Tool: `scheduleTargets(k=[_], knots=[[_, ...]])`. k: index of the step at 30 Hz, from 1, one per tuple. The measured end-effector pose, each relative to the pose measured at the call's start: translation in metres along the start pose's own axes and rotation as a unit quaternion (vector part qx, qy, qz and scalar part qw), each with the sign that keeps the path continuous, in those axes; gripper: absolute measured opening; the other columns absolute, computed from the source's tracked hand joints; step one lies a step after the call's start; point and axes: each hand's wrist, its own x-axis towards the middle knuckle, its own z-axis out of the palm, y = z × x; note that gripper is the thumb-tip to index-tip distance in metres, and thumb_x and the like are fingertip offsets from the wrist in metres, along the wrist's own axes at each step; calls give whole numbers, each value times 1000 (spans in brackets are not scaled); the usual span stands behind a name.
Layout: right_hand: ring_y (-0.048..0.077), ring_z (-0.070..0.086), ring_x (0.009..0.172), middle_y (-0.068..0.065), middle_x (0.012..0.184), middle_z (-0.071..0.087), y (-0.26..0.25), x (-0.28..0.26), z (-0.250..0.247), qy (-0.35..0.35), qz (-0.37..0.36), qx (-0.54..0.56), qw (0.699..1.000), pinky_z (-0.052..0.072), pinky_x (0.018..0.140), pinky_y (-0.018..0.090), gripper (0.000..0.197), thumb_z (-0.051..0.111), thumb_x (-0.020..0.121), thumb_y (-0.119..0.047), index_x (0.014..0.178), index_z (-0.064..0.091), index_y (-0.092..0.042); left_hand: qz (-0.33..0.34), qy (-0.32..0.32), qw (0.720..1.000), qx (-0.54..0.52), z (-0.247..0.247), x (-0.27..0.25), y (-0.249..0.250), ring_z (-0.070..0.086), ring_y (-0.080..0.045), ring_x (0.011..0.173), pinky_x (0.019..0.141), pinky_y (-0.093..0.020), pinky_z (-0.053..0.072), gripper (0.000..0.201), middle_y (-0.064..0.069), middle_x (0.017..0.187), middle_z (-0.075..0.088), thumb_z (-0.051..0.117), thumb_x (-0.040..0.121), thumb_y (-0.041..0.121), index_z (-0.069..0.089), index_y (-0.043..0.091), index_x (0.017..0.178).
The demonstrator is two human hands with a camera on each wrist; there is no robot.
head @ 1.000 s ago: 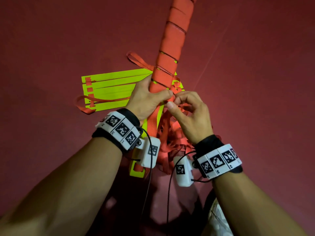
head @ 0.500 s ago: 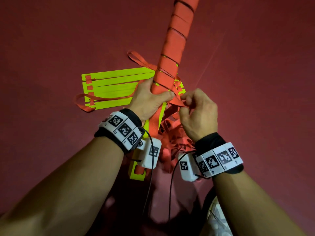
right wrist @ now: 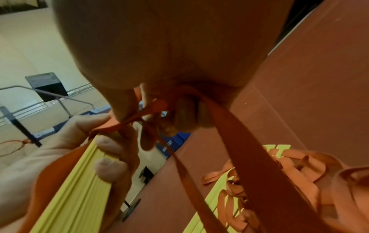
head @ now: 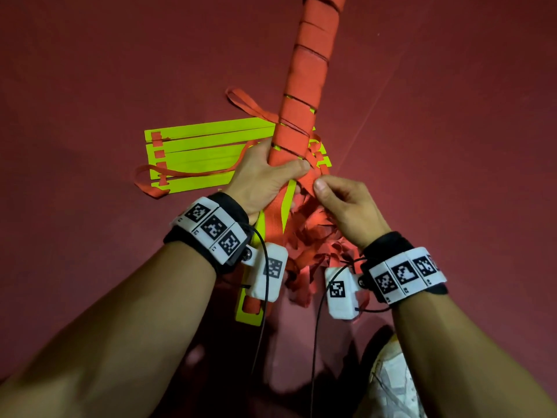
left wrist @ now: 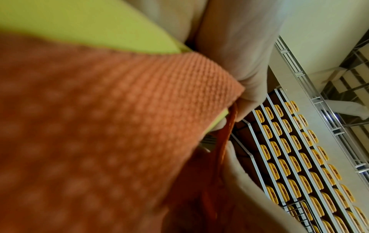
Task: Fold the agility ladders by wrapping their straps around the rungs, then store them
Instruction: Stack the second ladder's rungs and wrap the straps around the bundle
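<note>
I hold up a bundle of yellow-green rungs (head: 304, 95) wound along most of its length in orange strap. My left hand (head: 265, 176) grips the bundle just below the last wrap, thumb across the front; its fingers (right wrist: 107, 151) curl round the stacked rung edges. My right hand (head: 340, 203) pinches the orange strap (right wrist: 237, 138) beside the left thumb. Loose strap (head: 313, 248) hangs in a tangle under both hands. The bundle's lower end (head: 250, 312) sticks out below my left wrist. In the left wrist view the strap weave (left wrist: 123, 119) fills the frame, with a yellow rung above it.
A second agility ladder (head: 199, 158), its yellow-green rungs stacked flat with orange strap loops trailing, lies on the dark red floor (head: 452, 146) behind my left hand. My white shoe (head: 391, 384) shows at the bottom right. Rows of yellow seats (left wrist: 299, 157) show far off.
My right hand has brought the strap round the bundle and back up beside the left thumb. The left hand kept its grip on the bundle.
</note>
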Motion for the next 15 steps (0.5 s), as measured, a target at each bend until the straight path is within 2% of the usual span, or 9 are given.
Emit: scheduleTargets(k=[2,4,6,8,10,11,13,15], knots=[[9,45,68,-10,71,48,3,1,-1,49,-12,22,998,38,68,35,32,59,94,-41,69,58,-21,-1,-6,1000,-15,0,0,0,58,-22,51,44,-30,53,14,-13,74,61,69,91,5,61,9,102],[10,50,74,-14,78,53,2,1,-3,84,-26,57,994,42,74,38,28,61,92,-40,65,61,-31,-6,-11,999,-32,1,-1,0,58,-19,51,44,-28,51,15,-11,74,62,72,90,7,62,9,101],[11,56,71,-13,75,59,2,1,-3,86,-30,67,994,46,71,41,31,58,95,-37,64,62,-34,-4,-23,998,-57,5,-3,-2,56,-20,52,44,-28,49,19,-8,71,62,77,85,9,63,8,96],[19,59,59,2,66,63,2,-1,0,78,-7,76,994,48,57,38,34,54,99,-36,67,59,-25,3,-35,996,-76,8,-6,-3,54,-20,53,45,-29,48,35,-8,72,62,83,75,15,61,3,100],[22,52,50,17,60,53,2,-2,2,82,10,97,992,44,47,29,40,51,101,-33,72,52,-6,0,-30,996,-78,10,-6,-3,58,-20,56,47,-30,51,59,-8,76,64,85,67,18,56,-5,113],[24,50,49,18,58,47,3,-2,3,84,10,98,992,41,45,29,44,50,101,-33,72,49,0,-3,-25,997,-76,10,-7,-4,60,-19,59,48,-31,52,64,-8,78,66,85,66,16,54,-8,117],[28,50,47,15,54,43,8,-2,4,80,12,86,993,37,45,37,47,50,100,-39,69,48,-4,-9,-17,998,-66,10,-5,-8,65,-20,66,56,-32,56,56,-9,82,68,87,70,11,59,-6,115],[18,43,48,-2,52,44,12,-1,4,72,16,71,995,33,49,34,43,51,97,-42,66,50,-13,-3,-7,999,-54,13,-4,-11,66,-23,74,67,-34,56,50,-13,85,68,90,67,17,65,-1,106]])
